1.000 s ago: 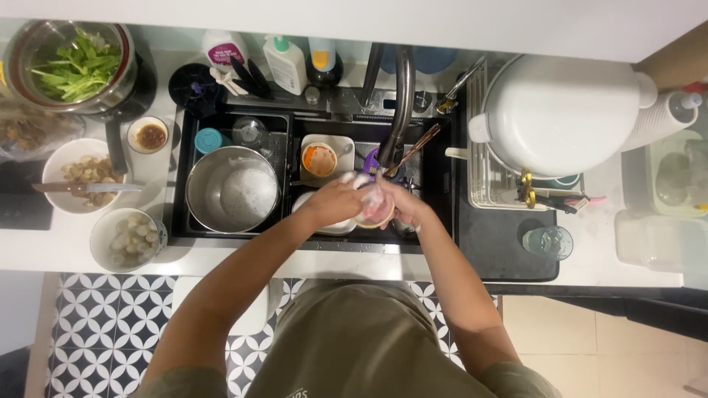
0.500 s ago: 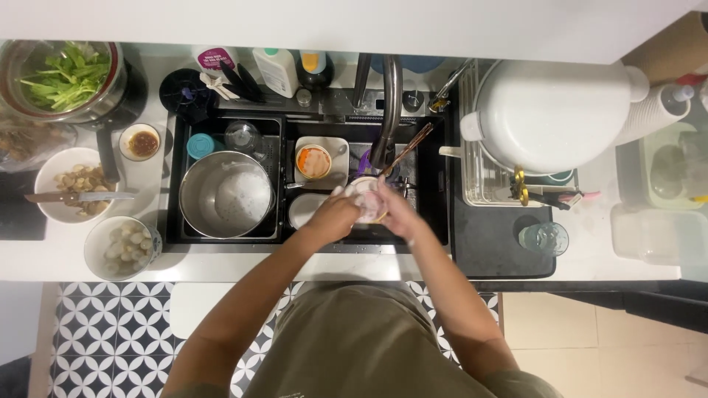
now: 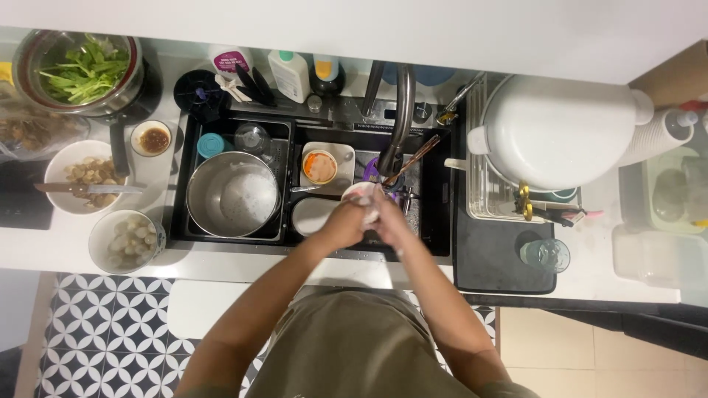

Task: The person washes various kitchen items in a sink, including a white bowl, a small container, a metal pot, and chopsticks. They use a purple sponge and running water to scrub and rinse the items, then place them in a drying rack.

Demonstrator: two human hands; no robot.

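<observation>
Both hands, left hand [image 3: 341,225] and right hand [image 3: 389,219], are gripping a small white ceramic bowl [image 3: 361,197] by its rim, fingers closed; likely wet, slippery, breakable.

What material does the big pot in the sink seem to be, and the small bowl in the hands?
Big pot: likely stainless steel, with a grey brushed sheen. Small bowl, held by left hand and right hand: white and glossy, perhaps ceramic or plastic.

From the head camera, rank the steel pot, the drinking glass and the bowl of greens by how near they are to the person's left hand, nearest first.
Measured from the left hand, over the sink:
1. Steel pot, in the sink's left basin, just left of the hand.
2. Drinking glass, on the dark mat to the right.
3. Bowl of greens, far-left back corner of the counter.
</observation>
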